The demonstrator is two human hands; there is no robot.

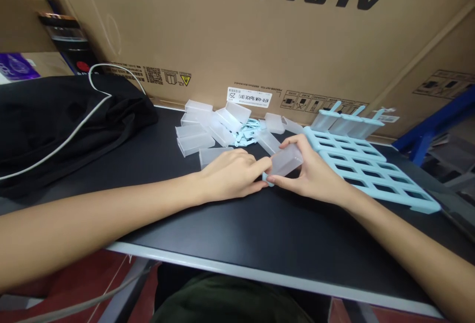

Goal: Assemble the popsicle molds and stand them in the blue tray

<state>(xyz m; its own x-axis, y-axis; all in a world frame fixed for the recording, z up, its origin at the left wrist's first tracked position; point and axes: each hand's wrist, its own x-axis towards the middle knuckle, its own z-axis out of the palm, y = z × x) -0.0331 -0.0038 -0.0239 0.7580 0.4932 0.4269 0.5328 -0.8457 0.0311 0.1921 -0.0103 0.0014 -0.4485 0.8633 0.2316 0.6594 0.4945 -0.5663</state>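
Pinching a blue cap (267,180) in nearly closed fingers, the left hand (237,172) (head view) meets a clear case (286,159) clasped by the curled right hand (315,177) above the black tabletop (222,234), three capped cases (345,125) seemingly finished, loose cases (195,142) remaining.

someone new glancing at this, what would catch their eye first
Probably the big cardboard box with upside-down black lettering, along the back of the dark table. Next, the left hand and right hand close together mid-table, the right one gripping a translucent case. Then the pale blue slotted racks to the right of the hands.
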